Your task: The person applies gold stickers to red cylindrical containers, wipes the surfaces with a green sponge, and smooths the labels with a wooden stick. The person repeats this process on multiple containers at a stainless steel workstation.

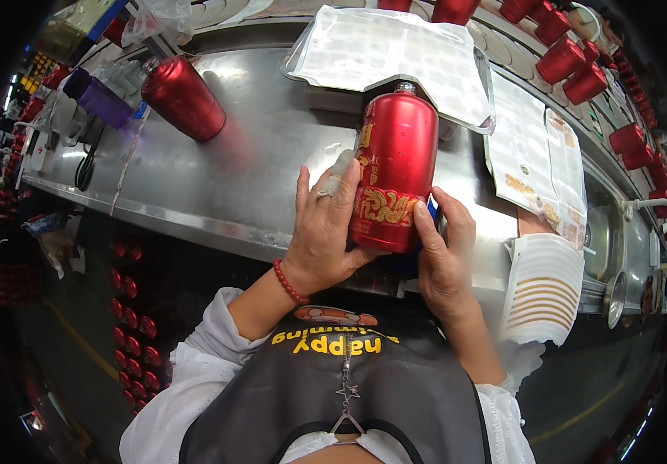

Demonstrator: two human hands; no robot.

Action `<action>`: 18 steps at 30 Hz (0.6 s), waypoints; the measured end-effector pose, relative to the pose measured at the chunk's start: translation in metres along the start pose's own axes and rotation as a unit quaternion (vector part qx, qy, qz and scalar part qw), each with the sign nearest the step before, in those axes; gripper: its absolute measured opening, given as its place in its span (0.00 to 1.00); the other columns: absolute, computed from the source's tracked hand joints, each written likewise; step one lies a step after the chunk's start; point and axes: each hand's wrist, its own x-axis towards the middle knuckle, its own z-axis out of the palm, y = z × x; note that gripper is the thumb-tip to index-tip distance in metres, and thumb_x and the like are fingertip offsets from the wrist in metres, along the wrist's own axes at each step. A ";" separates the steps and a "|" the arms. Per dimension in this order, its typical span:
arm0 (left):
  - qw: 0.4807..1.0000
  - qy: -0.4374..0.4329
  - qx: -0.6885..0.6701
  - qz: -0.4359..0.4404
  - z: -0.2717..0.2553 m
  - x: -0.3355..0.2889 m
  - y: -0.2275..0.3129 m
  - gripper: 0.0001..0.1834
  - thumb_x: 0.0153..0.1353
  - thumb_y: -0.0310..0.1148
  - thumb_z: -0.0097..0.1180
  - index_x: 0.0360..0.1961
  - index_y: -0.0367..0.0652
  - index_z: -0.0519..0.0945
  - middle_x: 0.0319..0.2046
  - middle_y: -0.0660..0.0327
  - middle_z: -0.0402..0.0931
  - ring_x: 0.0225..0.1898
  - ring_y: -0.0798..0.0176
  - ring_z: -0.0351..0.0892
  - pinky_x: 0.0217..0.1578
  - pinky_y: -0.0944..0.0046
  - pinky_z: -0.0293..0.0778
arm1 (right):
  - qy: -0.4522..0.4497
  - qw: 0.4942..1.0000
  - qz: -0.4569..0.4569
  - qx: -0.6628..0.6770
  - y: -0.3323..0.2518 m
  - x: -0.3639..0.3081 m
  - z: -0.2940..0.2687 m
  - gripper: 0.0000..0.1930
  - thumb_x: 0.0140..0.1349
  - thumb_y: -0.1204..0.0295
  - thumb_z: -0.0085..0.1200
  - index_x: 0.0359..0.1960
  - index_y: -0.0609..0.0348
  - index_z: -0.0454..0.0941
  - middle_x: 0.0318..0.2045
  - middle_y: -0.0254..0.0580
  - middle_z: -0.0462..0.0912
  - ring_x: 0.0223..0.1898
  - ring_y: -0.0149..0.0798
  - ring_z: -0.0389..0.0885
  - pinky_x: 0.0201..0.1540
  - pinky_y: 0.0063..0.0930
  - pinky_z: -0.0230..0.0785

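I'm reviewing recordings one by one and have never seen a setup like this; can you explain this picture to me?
There is no robot here: a person works by hand, seen from above by a wide fisheye camera worn on the head, which bends straight edges. The left hand and right hand hold a gold-decorated red bottle from either side. On the metal counter, a second red bottle and a purple container are to the left; pale patterned sheets lie beyond the held one and to its right.
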 end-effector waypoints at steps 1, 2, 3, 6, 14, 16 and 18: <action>1.000 0.004 0.001 0.002 0.000 0.000 0.000 0.61 0.52 0.60 0.68 0.75 0.35 0.51 0.67 0.44 0.64 0.68 0.40 0.61 0.69 0.28 0.37 | -0.016 1.000 -0.001 -0.021 -0.001 0.001 -0.006 0.33 0.49 0.91 0.54 0.61 0.55 0.78 0.62 0.57 0.71 0.58 0.58 0.73 0.61 0.44 0.69; 1.000 0.007 0.002 0.005 0.000 0.001 0.001 0.61 0.52 0.60 0.68 0.75 0.35 0.51 0.67 0.44 0.64 0.68 0.39 0.61 0.69 0.28 0.37 | -0.032 0.999 -0.002 -0.041 0.000 0.001 -0.011 0.33 0.50 0.91 0.54 0.61 0.57 0.78 0.62 0.58 0.71 0.57 0.58 0.75 0.60 0.43 0.70; 1.000 0.010 0.003 0.010 0.000 0.003 0.001 0.61 0.52 0.60 0.68 0.75 0.35 0.51 0.67 0.44 0.64 0.68 0.39 0.61 0.69 0.28 0.37 | -0.015 0.999 0.034 -0.019 0.001 0.000 -0.013 0.32 0.52 0.91 0.53 0.62 0.60 0.76 0.62 0.59 0.72 0.56 0.56 0.77 0.58 0.42 0.71; 0.998 0.050 0.024 0.038 -0.006 0.009 0.008 0.60 0.51 0.60 0.68 0.75 0.35 0.52 0.66 0.43 0.65 0.67 0.37 0.62 0.69 0.28 0.37 | 0.057 0.986 0.141 0.069 0.002 0.001 -0.025 0.25 0.61 0.87 0.51 0.62 0.66 0.73 0.53 0.59 0.79 0.48 0.51 0.83 0.51 0.37 0.76; 0.997 0.016 0.056 0.055 -0.005 0.010 0.008 0.57 0.55 0.57 0.67 0.74 0.32 0.54 0.66 0.39 0.64 0.67 0.33 0.62 0.68 0.26 0.41 | 0.033 0.969 0.196 0.148 -0.025 0.050 -0.012 0.14 0.67 0.70 0.56 0.52 0.63 0.76 0.35 0.48 0.85 0.34 0.43 0.85 0.39 0.33 0.77; 0.998 0.013 0.036 0.044 -0.002 0.008 0.004 0.56 0.56 0.57 0.66 0.74 0.31 0.54 0.67 0.38 0.63 0.68 0.32 0.62 0.68 0.27 0.41 | 0.093 0.933 0.276 0.212 -0.002 0.029 -0.008 0.13 0.69 0.69 0.54 0.51 0.63 0.76 0.30 0.46 0.85 0.28 0.37 0.84 0.34 0.30 0.77; 0.999 0.002 0.008 0.035 0.001 0.005 -0.002 0.55 0.57 0.57 0.65 0.74 0.30 0.54 0.68 0.38 0.63 0.68 0.32 0.61 0.69 0.28 0.41 | 0.112 0.917 0.307 0.227 0.003 0.017 -0.010 0.13 0.70 0.69 0.54 0.51 0.65 0.76 0.33 0.42 0.84 0.34 0.32 0.81 0.40 0.27 0.75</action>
